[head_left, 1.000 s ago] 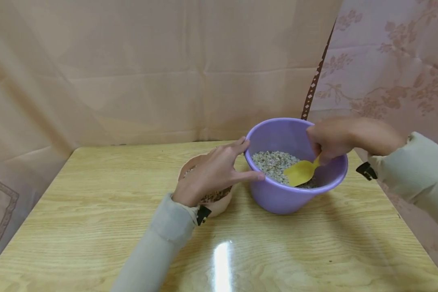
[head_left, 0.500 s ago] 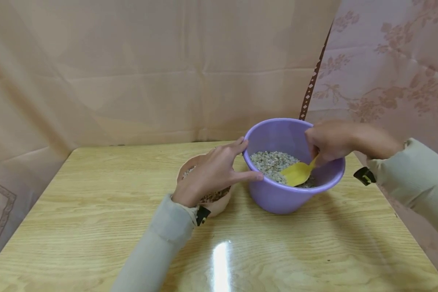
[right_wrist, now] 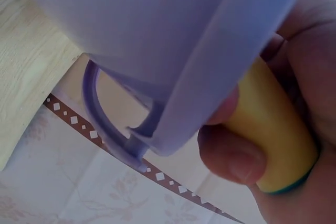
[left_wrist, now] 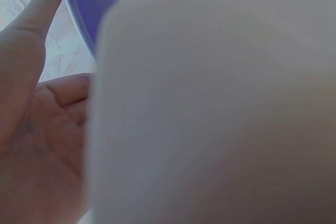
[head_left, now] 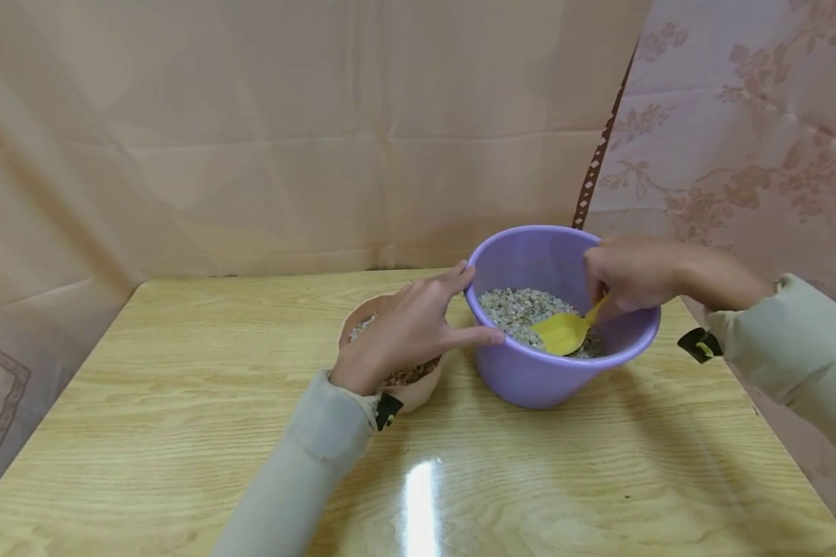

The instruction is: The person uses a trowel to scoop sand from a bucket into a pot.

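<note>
A purple bucket holds pale gravel. My right hand grips the handle of a yellow scoop, whose blade lies in the gravel. In the right wrist view the fingers curl round the scoop's yellow handle, outside the bucket's wall. My left hand touches the bucket's left rim with a straight thumb and extended fingertips. Beneath that hand stands a peach-coloured pot with brown and pale bits inside, partly hidden. A pale blurred surface fills most of the left wrist view.
Both containers stand on a wood-grain table. Beige cloth hangs behind the table and floral cloth at the right. A side handle juts from the bucket in the right wrist view.
The scoop's blade has shifted slightly left through the gravel, with the right hand still on its handle. My left hand keeps its place at the bucket's rim.
</note>
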`<state>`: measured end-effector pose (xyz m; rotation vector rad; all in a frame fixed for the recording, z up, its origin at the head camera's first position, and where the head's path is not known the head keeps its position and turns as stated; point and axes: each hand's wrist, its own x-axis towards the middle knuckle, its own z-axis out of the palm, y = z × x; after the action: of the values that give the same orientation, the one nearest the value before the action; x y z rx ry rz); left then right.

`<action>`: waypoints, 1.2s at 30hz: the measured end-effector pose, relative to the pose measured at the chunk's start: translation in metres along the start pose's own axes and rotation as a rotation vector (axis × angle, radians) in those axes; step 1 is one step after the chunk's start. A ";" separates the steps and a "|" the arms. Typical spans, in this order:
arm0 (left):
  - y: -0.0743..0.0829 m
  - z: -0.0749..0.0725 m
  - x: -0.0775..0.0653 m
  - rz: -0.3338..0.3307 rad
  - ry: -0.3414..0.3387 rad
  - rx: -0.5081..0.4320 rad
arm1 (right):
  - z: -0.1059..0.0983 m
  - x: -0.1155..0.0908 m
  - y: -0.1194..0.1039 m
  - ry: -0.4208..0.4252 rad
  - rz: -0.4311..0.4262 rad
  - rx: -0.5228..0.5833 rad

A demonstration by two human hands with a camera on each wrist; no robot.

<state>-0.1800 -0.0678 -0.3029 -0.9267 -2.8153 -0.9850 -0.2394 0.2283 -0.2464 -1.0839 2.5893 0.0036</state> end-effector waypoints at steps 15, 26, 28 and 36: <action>0.003 0.001 0.000 -0.006 0.001 0.015 | 0.006 -0.001 0.006 0.016 -0.025 0.091; 0.005 0.003 0.002 -0.014 0.000 0.039 | 0.011 -0.004 0.006 0.029 -0.011 0.167; 0.005 0.003 0.002 -0.017 0.000 0.042 | 0.012 -0.004 0.007 0.032 -0.011 0.161; 0.006 0.001 0.001 -0.029 -0.008 0.032 | 0.011 -0.001 0.006 0.041 -0.042 0.175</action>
<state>-0.1774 -0.0634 -0.3002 -0.8914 -2.8499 -0.9382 -0.2398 0.2344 -0.2571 -1.0836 2.5456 -0.2533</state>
